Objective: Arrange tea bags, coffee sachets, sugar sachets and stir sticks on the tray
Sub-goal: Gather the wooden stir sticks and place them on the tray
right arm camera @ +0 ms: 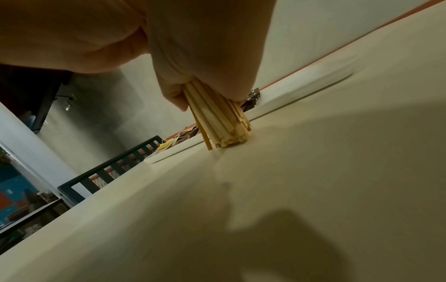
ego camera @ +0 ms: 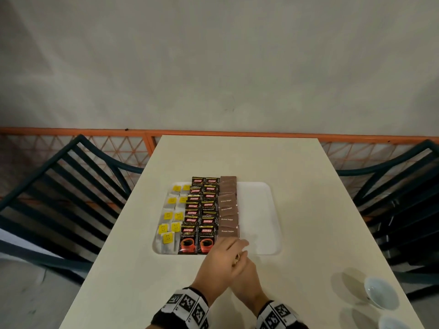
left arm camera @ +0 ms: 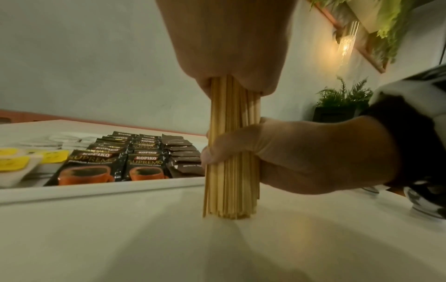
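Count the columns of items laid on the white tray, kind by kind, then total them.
White tea bags with yellow tags: 2
Black Kopiko coffee sachets: 2
Brown sugar sachets: 1
Total: 5 columns

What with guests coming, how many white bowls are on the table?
2, at the table's near right corner: first bowl whole, second bowl cut by the frame's edge. Others may be unseen.
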A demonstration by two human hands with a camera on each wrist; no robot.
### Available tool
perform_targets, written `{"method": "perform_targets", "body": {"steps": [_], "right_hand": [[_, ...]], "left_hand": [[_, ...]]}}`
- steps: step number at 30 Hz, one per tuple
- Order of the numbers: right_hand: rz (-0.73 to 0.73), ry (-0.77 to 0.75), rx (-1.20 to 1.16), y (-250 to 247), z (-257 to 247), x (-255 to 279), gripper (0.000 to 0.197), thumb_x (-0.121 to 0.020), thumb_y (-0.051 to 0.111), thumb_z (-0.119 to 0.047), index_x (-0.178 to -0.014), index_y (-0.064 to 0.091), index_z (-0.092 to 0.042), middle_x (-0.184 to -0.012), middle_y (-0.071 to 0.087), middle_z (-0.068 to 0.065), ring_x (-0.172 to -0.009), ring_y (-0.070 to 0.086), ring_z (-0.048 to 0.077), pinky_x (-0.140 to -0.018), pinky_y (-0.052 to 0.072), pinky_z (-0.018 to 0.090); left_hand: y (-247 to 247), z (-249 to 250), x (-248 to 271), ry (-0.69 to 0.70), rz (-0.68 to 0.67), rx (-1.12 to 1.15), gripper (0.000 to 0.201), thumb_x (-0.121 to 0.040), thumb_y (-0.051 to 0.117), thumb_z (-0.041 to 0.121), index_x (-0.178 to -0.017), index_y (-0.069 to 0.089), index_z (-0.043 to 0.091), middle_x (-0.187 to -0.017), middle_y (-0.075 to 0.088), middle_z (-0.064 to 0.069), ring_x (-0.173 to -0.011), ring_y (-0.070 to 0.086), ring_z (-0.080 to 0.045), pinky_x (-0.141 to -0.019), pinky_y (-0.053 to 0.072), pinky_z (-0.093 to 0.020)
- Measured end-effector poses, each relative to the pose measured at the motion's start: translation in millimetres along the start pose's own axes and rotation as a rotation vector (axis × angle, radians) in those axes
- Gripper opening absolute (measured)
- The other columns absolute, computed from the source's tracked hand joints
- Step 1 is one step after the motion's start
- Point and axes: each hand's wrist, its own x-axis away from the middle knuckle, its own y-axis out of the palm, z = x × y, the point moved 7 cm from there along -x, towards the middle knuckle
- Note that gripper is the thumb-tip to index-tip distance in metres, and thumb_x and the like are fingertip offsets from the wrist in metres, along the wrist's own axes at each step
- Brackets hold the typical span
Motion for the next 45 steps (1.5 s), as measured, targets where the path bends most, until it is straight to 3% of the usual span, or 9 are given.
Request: {"method": "perform_targets", "body": {"steps": [8,12,17,26,28,32,39,41,45], "right_hand": [[-0.062,0.042,-0.083,6.0,9.9,-1.2,0.03,-0.072,0.042,-0.03,-0.076,0.062,-0.008,-0.056,0.039,-0.025,-0.048,0.041,-0.009,-0.048,0.024,-0.008],[0.027,-0.018,-0.02,5.2,13.2,-1.0,0.044,-0.082,0.041,-0.036,-0.094,0.064,-0.001,-0.082,0.065,0.005,-0.074,0.053,0.008,-0.06,0.04,0.012],[-0.013,0.004,-0.08,4.6,8.9,-11.8,0.03,-0.086,0.058,-0.019,-0.109,0.059,0.0,-0.076,0.036,-0.028,-0.069,0.05,-0.012,-0.065,0.035,-0.005],[-0.082,0.096,-0.152,10.7,20.6,-7.0,0.023,-0.091,0.054,-0.013,-0.112,0.046,-0.019,-0.1,0.045,-0.013,-0.104,0.047,0.006,-0.073,0.035,-0.003],[-0.064,0.054,-0.106,16.6,23.3,-7.7,0.015,-0.093,0.051,-0.027,-0.107,0.046,-0.025,-0.1,0.049,-0.015,-0.106,0.048,0.0,-0.081,0.035,0.0],[-0.065,-0.008,-0.064,31.7,34.0,-13.6,0.065,-0.071,0.022,-0.083,-0.113,0.04,-0.037,-0.097,0.044,-0.025,-0.102,0.038,-0.021,-0.083,0.031,-0.003],[0.077,-0.02,0.219,30.0,45.0,-10.2,0.052,-0.075,0.03,-0.07,-0.098,0.049,-0.027,-0.096,0.063,-0.006,-0.08,0.061,-0.012,-0.075,0.042,0.004],[-0.013,0.076,0.039,28.1,36.7,-14.4,0.066,-0.091,0.011,-0.06,-0.116,0.048,-0.011,-0.115,0.058,0.003,-0.106,0.058,0.005,-0.082,0.032,0.003],[-0.126,0.108,-0.073,22.2,30.0,-14.0,0.033,-0.096,0.044,-0.011,-0.128,0.041,-0.004,-0.124,0.048,0.0,-0.123,0.044,0.012,-0.096,0.03,0.004]], "left_hand": [[3.5,7.2,3.4,0.115,0.027,-0.147,0.021,-0.085,0.048,0.019,-0.093,0.067,0.014,-0.09,0.065,0.003,-0.09,0.048,-0.006,-0.085,0.038,-0.016],[-6.2,17.4,-2.4,0.103,0.04,-0.17,0.025,-0.087,0.046,0.021,-0.087,0.07,0.015,-0.084,0.067,0.005,-0.083,0.057,-0.009,-0.081,0.043,-0.023],[-18.6,4.2,-23.0,-0.097,0.017,-0.179,0.03,-0.086,0.04,0.023,-0.08,0.069,0.017,-0.074,0.068,0.007,-0.07,0.061,-0.009,-0.073,0.044,-0.024],[1.0,4.2,-22.0,-0.106,-0.096,-0.222,0.034,-0.08,0.039,0.032,-0.085,0.071,0.027,-0.079,0.069,0.016,-0.073,0.063,0.0,-0.068,0.05,-0.014],[4.3,5.1,-20.1,-0.09,-0.121,-0.242,0.036,-0.078,0.039,0.034,-0.091,0.071,0.025,-0.086,0.069,0.015,-0.078,0.064,-0.001,-0.072,0.051,-0.015],[11.9,0.6,-14.3,-0.066,-0.171,-0.27,0.04,-0.074,0.039,0.035,-0.096,0.071,0.023,-0.086,0.07,0.013,-0.078,0.066,-0.003,-0.071,0.054,-0.019],[13.7,7.2,-15.2,-0.007,-0.165,-0.324,0.038,-0.077,0.038,0.034,-0.093,0.072,0.026,-0.085,0.069,0.015,-0.079,0.064,-0.001,-0.073,0.052,-0.016],[4.8,9.6,-19.5,0.009,-0.106,-0.328,0.038,-0.08,0.038,0.034,-0.093,0.072,0.025,-0.087,0.069,0.013,-0.082,0.065,-0.003,-0.075,0.053,-0.018],[-8.1,4.9,-28.9,-0.047,-0.053,-0.354,0.038,-0.083,0.039,0.031,-0.101,0.07,0.018,-0.097,0.07,0.005,-0.094,0.065,-0.011,-0.085,0.052,-0.025]]}}
